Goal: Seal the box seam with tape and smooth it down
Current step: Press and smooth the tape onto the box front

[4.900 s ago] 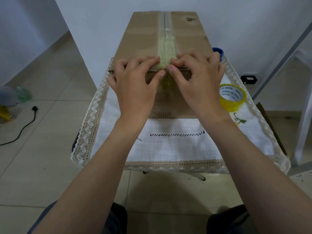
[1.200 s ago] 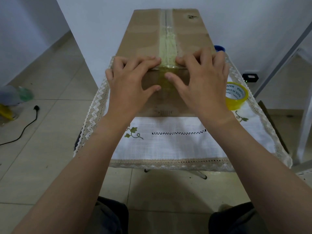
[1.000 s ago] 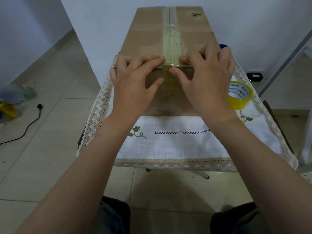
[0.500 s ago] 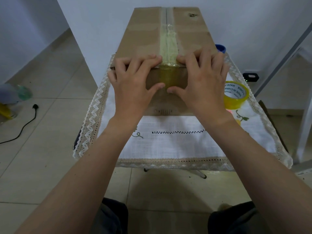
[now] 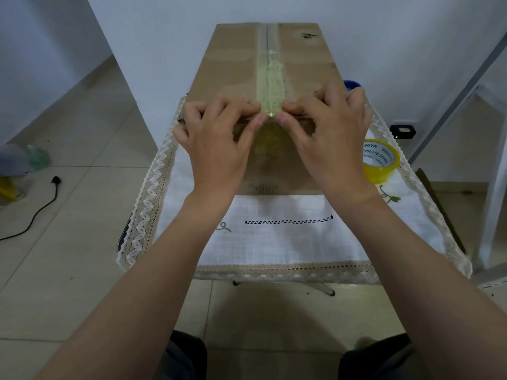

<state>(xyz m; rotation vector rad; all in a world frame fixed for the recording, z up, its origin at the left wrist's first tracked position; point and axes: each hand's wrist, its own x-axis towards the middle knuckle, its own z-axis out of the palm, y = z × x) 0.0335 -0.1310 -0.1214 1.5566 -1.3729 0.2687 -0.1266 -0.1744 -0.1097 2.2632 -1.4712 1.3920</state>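
Both grips flat on box [image 5: 233, 64], lace-edged cloth [image 5: 288, 237], tiled floor [image 5: 68, 270]

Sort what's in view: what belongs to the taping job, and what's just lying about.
In use:
cardboard box
tape strip on the seam
left hand
right hand
yellow tape roll

Lying about:
blue object behind the box
power cord on the floor

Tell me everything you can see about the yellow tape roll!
The yellow tape roll lies flat on the white lace-edged tablecloth, right of the cardboard box, just beyond the right hand. Its see-through yellow tape is wound on a white core printed "MADE IN CHINA". Nothing holds it; whether it touches the box is hidden.
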